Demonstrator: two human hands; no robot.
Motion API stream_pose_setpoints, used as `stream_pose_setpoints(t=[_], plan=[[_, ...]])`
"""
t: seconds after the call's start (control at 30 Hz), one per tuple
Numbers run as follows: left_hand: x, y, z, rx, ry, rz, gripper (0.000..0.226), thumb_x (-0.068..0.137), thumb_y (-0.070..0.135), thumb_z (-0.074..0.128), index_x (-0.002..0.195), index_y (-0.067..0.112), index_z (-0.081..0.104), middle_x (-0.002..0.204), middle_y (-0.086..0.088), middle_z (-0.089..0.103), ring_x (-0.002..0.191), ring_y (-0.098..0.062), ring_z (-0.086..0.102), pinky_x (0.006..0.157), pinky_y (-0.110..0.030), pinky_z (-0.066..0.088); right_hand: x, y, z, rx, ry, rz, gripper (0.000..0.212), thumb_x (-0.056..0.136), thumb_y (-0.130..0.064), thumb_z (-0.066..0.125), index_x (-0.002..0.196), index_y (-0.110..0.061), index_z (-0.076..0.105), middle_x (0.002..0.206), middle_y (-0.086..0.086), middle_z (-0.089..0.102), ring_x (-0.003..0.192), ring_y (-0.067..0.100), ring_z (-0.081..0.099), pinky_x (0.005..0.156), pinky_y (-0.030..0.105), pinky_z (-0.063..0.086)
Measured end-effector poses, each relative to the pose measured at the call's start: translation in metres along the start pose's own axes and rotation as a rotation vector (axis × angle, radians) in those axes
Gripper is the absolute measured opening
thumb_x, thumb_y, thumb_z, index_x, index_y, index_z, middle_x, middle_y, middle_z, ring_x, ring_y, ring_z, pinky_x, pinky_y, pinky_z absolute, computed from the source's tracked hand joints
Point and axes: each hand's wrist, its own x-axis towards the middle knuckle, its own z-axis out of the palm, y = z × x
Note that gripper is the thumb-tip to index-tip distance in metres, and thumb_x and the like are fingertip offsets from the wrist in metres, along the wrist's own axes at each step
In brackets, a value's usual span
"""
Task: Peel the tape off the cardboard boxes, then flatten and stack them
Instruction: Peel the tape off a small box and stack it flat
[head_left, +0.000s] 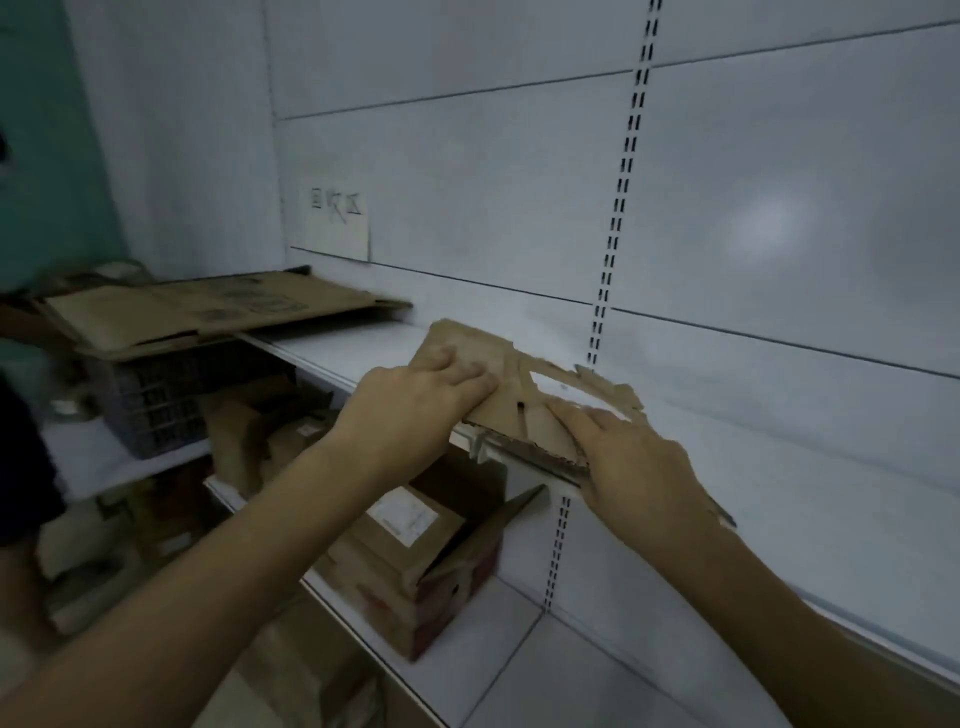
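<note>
lengthwise along the shelf (332, 349) lies cardboard (511, 370); left hand (410, 410), right hand (639, 478) atop.

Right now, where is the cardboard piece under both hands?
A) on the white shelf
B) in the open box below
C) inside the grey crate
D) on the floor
A: the cardboard lies flat on the shelf, at its front edge, with the left hand and the right hand pressing on it.
</note>
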Motion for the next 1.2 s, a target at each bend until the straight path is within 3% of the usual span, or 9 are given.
stream_pose_setpoints(t=[0.07, 0.13, 0.23, 0.4, 0.57, 0.77, 0.93, 1.1, 1.2], plan=[[-0.020, -0.022, -0.009, 0.054, 0.134, -0.048, 0.065, 0.092, 0.013, 0.053, 0.148, 0.031, 0.024, 0.154, 0.010, 0.027, 0.144, -0.016, 0.021, 0.077, -0.036, 0.053, 0.017, -0.014, 0.001, 0.092, 0.052, -0.011, 0.081, 0.052, -0.011, 0.088, 0.127, -0.020, 0.061, 0.103, 0.002, 0.070, 0.081, 0.020, 0.068, 0.059, 0.023, 0.049], [-0.044, -0.048, -0.014, 0.081, 0.251, -0.075, 0.071, 0.078, 0.011, 0.072, 0.141, 0.023, 0.042, 0.143, 0.002, 0.048, 0.134, -0.023, 0.041, 0.060, -0.033, 0.055, 0.035, -0.028, 0.005, 0.142, 0.142, -0.051, 0.082, 0.051, -0.006, 0.087, 0.128, -0.016, 0.060, 0.110, 0.008, 0.068, 0.088, 0.026, 0.067, 0.064, 0.032, 0.054], [-0.078, -0.086, -0.019, 0.115, 0.346, -0.071, 0.060, 0.083, 0.017, 0.065, 0.139, 0.017, 0.044, 0.139, -0.004, 0.052, 0.130, -0.029, 0.045, 0.071, -0.040, 0.059, 0.058, -0.056, 0.005, 0.148, 0.277, -0.188, 0.076, 0.057, -0.004, 0.079, 0.130, -0.010, 0.058, 0.118, 0.015, 0.065, 0.097, 0.032, 0.066, 0.071, 0.039, 0.056], [-0.115, -0.144, -0.015, 0.177, 0.299, -0.149, 0.077, 0.080, 0.005, 0.067, 0.146, 0.017, 0.030, 0.148, -0.007, 0.039, 0.138, -0.030, 0.032, 0.083, -0.049, 0.056, 0.103, -0.106, 0.007, 0.129, 0.315, -0.296, 0.072, 0.063, -0.005, 0.081, 0.131, -0.007, 0.056, 0.121, 0.021, 0.063, 0.103, 0.038, 0.065, 0.075, 0.047, 0.056], [-0.129, -0.219, 0.004, 0.314, 0.320, -0.089, 0.056, 0.087, 0.009, 0.048, 0.143, 0.005, 0.037, 0.145, -0.016, 0.042, 0.136, -0.035, 0.036, 0.099, -0.048, 0.047, 0.157, -0.154, 0.016, 0.010, 0.342, -0.391, 0.058, 0.075, -0.018, 0.061, 0.131, -0.005, 0.055, 0.123, 0.024, 0.061, 0.108, 0.039, 0.063, 0.082, 0.048, 0.053], [-0.121, -0.323, 0.032, 0.335, 0.281, -0.018, 0.082, 0.078, 0.001, 0.069, 0.145, 0.007, 0.023, 0.147, -0.019, 0.037, 0.137, -0.037, 0.032, 0.094, -0.054, 0.048, 0.227, -0.211, 0.035, -0.084, 0.351, -0.393, 0.047, 0.087, -0.010, 0.039, 0.132, -0.004, 0.054, 0.124, 0.024, 0.061, 0.108, 0.037, 0.062, 0.085, 0.045, 0.052], [-0.107, -0.392, 0.060, 0.278, 0.282, 0.052, 0.085, 0.075, -0.007, 0.067, 0.146, 0.006, 0.022, 0.148, -0.019, 0.035, 0.136, -0.037, 0.032, 0.085, -0.054, 0.053, 0.264, -0.248, 0.058, -0.128, 0.309, -0.334, 0.056, 0.088, -0.013, 0.022, 0.134, -0.002, 0.052, 0.126, 0.026, 0.059, 0.110, 0.038, 0.061, 0.085, 0.046, 0.052], [-0.074, -0.439, 0.098, 0.224, 0.260, 0.127, 0.087, 0.067, -0.010, 0.070, 0.143, 0.003, 0.031, 0.144, -0.021, 0.040, 0.134, -0.036, 0.033, 0.087, -0.050, 0.053, 0.304, -0.261, 0.081, -0.197, 0.149, -0.295, 0.053, 0.084, -0.011, 0.047, 0.135, 0.000, 0.050, 0.128, 0.027, 0.057, 0.113, 0.040, 0.059, 0.087, 0.049, 0.050], [-0.040, -0.469, 0.127, 0.116, 0.221, 0.086, 0.083, 0.075, -0.012, 0.049, 0.148, 0.015, 0.020, 0.152, -0.011, 0.031, 0.140, -0.029, 0.027, 0.078, -0.048, 0.057, 0.339, -0.262, 0.092, -0.257, 0.079, -0.256, 0.065, 0.075, -0.006, 0.070, 0.136, -0.001, 0.047, 0.130, 0.026, 0.056, 0.113, 0.038, 0.060, 0.085, 0.047, 0.052]])
